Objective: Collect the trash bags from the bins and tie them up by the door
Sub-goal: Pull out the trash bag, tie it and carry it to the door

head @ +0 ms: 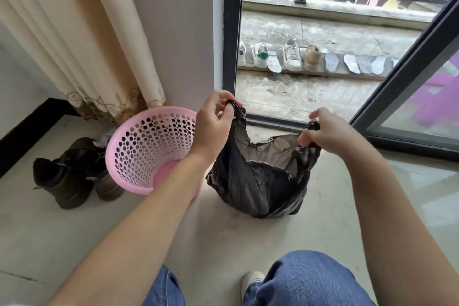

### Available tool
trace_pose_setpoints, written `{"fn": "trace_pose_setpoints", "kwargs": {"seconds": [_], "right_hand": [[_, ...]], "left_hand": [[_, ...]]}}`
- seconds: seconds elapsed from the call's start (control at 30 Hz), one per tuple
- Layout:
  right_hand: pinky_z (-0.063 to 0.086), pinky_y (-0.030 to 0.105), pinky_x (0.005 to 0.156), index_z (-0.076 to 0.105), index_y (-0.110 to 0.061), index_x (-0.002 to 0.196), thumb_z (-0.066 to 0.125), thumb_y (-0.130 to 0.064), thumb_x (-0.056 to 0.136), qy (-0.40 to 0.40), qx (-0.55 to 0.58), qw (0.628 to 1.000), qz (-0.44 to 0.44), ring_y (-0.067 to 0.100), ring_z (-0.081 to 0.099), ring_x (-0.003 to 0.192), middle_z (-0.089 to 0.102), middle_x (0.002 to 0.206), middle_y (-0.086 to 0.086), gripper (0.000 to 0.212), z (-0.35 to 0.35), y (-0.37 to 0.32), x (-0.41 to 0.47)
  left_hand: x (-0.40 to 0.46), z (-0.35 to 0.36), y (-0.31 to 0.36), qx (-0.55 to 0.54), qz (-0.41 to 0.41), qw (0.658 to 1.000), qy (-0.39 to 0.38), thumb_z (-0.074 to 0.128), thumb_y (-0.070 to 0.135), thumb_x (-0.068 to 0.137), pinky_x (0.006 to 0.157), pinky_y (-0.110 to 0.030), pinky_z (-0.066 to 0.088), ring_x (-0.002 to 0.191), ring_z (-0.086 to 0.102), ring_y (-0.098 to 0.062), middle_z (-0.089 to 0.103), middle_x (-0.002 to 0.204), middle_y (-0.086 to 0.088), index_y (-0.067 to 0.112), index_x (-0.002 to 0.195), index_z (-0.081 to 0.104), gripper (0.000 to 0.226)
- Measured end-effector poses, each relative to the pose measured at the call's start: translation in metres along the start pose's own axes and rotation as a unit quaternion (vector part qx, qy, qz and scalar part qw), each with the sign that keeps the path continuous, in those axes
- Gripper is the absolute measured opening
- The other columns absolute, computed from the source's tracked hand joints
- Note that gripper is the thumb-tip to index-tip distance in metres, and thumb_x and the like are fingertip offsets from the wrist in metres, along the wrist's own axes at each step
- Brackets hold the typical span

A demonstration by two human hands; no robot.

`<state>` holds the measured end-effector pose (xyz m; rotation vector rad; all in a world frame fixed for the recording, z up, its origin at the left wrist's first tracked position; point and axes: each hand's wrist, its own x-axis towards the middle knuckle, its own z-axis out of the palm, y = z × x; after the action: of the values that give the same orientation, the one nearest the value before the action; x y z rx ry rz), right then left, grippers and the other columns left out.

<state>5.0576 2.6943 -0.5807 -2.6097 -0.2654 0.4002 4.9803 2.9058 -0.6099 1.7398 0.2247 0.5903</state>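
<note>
- A pale, smooth tiled floor [74, 243] runs to an open dark-framed sliding door [409, 82] in the upper right of the frame, with a rough concrete balcony [310, 30] beyond.
- A thin, crinkled black trash bag [258, 181] sits on the floor at centre, its mouth pulled wide.
- The left hand [213, 122] pinches one gathered corner of the bag; the right hand [325, 131] grasps the opposite corner.
- A round pink perforated plastic bin [139, 146] stands just left of the bag, beside dark boots [67, 181] and a pleated cream curtain [82, 32].
</note>
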Motion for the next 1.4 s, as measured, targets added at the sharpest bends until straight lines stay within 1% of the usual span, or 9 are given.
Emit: {"fn": "trace_pose_setpoints", "kwargs": {"seconds": [0.33, 0.47, 0.57, 0.67, 0.87, 0.97, 1.13, 1.27, 1.4], "right_hand": [[0.059, 0.041, 0.076, 0.064, -0.003, 0.076, 0.05, -0.019, 0.097, -0.101, -0.09, 0.988, 0.07, 0.026, 0.067, 0.087, 0.073, 0.095, 0.009, 0.03, -0.013, 0.001, 0.003], [0.044, 0.032, 0.062, 0.063, 0.004, 0.088, 0.052, -0.029, 0.095, -0.058, -0.182, 0.981, 0.033, 0.025, 0.058, 0.076, 0.072, 0.095, 0.01, 0.036, -0.016, 0.002, -0.002], [0.042, 0.031, 0.09, 0.062, -0.004, 0.111, 0.061, -0.033, 0.089, 0.004, 0.118, 0.992, -0.037, 0.021, 0.057, 0.106, 0.063, 0.102, -0.003, 0.036, -0.014, 0.0, -0.004], [0.04, 0.042, 0.107, 0.06, -0.007, 0.108, 0.058, -0.027, 0.091, -0.067, 0.416, 0.902, -0.096, 0.018, 0.062, 0.112, 0.072, 0.107, 0.005, 0.026, 0.004, -0.008, -0.008], [0.049, 0.017, 0.063, 0.06, -0.022, 0.099, 0.056, -0.022, 0.093, -0.159, 0.216, 0.948, -0.174, 0.008, 0.06, 0.06, 0.062, 0.063, 0.0, 0.007, 0.049, -0.031, -0.013], [0.031, 0.024, 0.048, 0.053, 0.007, 0.083, 0.037, -0.025, 0.1, -0.142, 0.233, 0.951, -0.148, 0.014, 0.035, 0.042, 0.041, 0.049, 0.005, 0.04, 0.064, -0.035, -0.007], [0.032, 0.024, 0.056, 0.071, -0.004, 0.096, 0.032, -0.032, 0.101, -0.154, 0.399, 0.9, -0.088, 0.013, 0.032, 0.049, 0.037, 0.05, -0.001, 0.048, 0.053, -0.019, 0.004], [0.03, 0.024, 0.065, 0.078, -0.013, 0.086, 0.041, -0.034, 0.097, -0.248, 0.428, 0.862, -0.107, 0.013, 0.034, 0.057, 0.044, 0.07, 0.01, 0.044, 0.048, -0.013, 0.003], [0.034, 0.016, 0.06, 0.075, -0.016, 0.093, 0.044, -0.038, 0.097, -0.311, 0.167, 0.925, -0.144, 0.012, 0.038, 0.055, 0.044, 0.059, 0.0, 0.038, 0.037, -0.01, 0.002]], "left_hand": [[0.005, -0.003, -0.003, 0.01, 0.007, 0.999, 0.045, 0.047, 0.002, 0.094, 0.073, -0.023, 0.05, 0.079, 0.058, -0.017, 0.06, 0.087, -0.006, 0.017, 0.095, 0.053, 0.016], [0.007, -0.003, -0.002, -0.011, -0.002, 0.996, 0.086, 0.047, 0.002, 0.093, 0.075, -0.026, 0.05, 0.081, 0.06, -0.019, 0.06, 0.087, -0.003, 0.015, 0.096, 0.054, 0.015], [0.005, -0.004, 0.0, -0.012, -0.016, 0.999, 0.026, 0.049, 0.003, 0.094, 0.074, -0.03, 0.05, 0.078, 0.058, -0.017, 0.061, 0.084, -0.002, 0.018, 0.094, 0.056, 0.017], [-0.001, 0.002, 0.008, -0.012, -0.01, 0.996, -0.09, 0.051, 0.004, 0.094, 0.081, -0.033, 0.054, 0.079, 0.062, -0.016, 0.065, 0.084, -0.001, 0.02, 0.092, 0.06, 0.019], [-0.001, 0.019, 0.018, 0.129, 0.115, 0.959, -0.223, 0.061, 0.004, 0.086, 0.099, -0.026, 0.042, 0.106, 0.056, -0.016, 0.062, 0.101, 0.0, 0.01, 0.093, 0.071, 0.014], [-0.003, 0.025, 0.015, 0.099, 0.05, 0.955, -0.275, 0.062, 0.012, 0.088, 0.097, -0.006, 0.033, 0.115, 0.051, -0.007, 0.059, 0.119, 0.0, 0.013, 0.108, 0.067, 0.021], [-0.014, 0.017, -0.027, 0.046, -0.15, 0.928, -0.339, 0.066, 0.026, 0.086, 0.087, -0.009, 0.042, 0.11, 0.055, -0.002, 0.054, 0.123, 0.009, 0.031, 0.143, 0.03, 0.067], [-0.028, 0.021, -0.058, 0.049, -0.181, 0.925, -0.33, 0.057, 0.008, 0.09, 0.071, -0.014, 0.045, 0.075, 0.057, -0.005, 0.062, 0.087, 0.002, 0.013, 0.103, 0.063, 0.015], [-0.019, 0.021, -0.064, -0.029, -0.233, 0.946, -0.221, 0.048, 0.0, 0.091, 0.059, -0.023, 0.036, 0.055, 0.046, -0.009, 0.055, 0.056, 0.004, 0.014, 0.063, 0.059, 0.033]]}}
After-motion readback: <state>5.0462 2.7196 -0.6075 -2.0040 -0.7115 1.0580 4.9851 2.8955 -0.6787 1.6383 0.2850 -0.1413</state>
